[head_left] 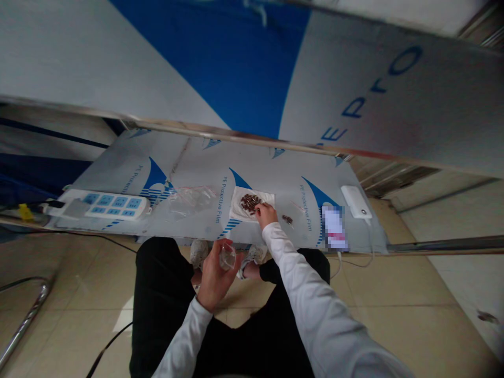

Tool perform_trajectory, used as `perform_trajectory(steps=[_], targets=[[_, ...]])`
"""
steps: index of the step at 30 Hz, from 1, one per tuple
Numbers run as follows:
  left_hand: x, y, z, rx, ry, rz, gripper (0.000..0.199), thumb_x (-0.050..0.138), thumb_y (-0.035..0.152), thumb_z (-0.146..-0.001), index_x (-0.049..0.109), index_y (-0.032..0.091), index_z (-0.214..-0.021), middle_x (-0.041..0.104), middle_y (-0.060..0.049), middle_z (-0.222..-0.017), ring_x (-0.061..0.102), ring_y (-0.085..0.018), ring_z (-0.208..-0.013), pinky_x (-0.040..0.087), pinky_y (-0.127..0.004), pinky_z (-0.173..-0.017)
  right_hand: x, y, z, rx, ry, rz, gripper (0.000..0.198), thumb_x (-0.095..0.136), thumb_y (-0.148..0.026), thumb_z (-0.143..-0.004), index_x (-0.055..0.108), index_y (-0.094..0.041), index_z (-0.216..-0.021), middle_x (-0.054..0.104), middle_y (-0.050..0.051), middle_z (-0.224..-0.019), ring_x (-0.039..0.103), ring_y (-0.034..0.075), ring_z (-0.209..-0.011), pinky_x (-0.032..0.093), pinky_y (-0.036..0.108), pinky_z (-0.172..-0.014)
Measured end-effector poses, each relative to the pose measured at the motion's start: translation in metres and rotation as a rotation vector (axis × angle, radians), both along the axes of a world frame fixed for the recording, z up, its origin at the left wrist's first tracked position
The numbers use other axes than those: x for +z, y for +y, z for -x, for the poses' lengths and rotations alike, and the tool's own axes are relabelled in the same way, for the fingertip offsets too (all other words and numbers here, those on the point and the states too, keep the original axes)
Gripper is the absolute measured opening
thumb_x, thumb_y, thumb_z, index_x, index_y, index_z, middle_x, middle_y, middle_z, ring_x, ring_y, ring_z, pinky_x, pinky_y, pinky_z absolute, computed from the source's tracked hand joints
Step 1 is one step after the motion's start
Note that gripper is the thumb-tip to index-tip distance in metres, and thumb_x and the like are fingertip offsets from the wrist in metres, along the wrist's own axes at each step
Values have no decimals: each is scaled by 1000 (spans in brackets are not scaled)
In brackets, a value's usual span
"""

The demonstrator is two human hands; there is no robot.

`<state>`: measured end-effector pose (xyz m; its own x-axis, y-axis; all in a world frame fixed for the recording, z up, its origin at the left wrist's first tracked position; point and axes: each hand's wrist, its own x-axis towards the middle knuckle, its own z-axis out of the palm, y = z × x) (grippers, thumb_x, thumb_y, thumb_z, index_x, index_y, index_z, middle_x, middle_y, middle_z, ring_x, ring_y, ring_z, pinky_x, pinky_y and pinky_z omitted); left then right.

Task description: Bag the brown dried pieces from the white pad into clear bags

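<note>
My left hand (216, 275) is closed around a small clear plastic bag (228, 257), held over my lap in front of the table edge. On the table, a white cloth or tissue (237, 202) bears a pile of small brown, metallic-looking pieces (249, 202); their exact kind is too small to make out. My right hand (266, 214) reaches to the right side of this pile, fingertips pinched together at the pieces. Whatever is between those fingers is hidden. Just right of the cloth lies a small clear bag with dark pieces (287, 219).
Several clear zip bags (192, 199) lie left of the cloth. A white power strip (114, 205) sits at the left. Toward the right are a phone (334, 228) and a white power bank (356, 201) with a cable. A film-covered panel (252, 68) rises behind the table.
</note>
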<state>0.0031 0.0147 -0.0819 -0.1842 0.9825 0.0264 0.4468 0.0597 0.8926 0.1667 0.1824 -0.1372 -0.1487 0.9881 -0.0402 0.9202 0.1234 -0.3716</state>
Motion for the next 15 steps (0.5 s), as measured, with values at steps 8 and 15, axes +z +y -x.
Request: perform_trajectory(steps=[8,15], targets=[[-7,29,0,33,-38,-81,26,64,30,-74,45,23,-91,58,1,-80,59,-16,-73,46,-29,-71,-5,-2,4,-58,-12,-12,26,55,-3,-77,71,-15,-95,70,13,-98,63,21,-93,47,30,-85],[0,47,-21,60,-193,-148,34,67,33,-71,37,24,-84,41,3,-77,48,-13,-69,43,-27,-67,-1,-3,4,-81,45,-2,21,56,-6,-80,73,-16,-87,72,13,-94,65,22,-90,49,30,-83]])
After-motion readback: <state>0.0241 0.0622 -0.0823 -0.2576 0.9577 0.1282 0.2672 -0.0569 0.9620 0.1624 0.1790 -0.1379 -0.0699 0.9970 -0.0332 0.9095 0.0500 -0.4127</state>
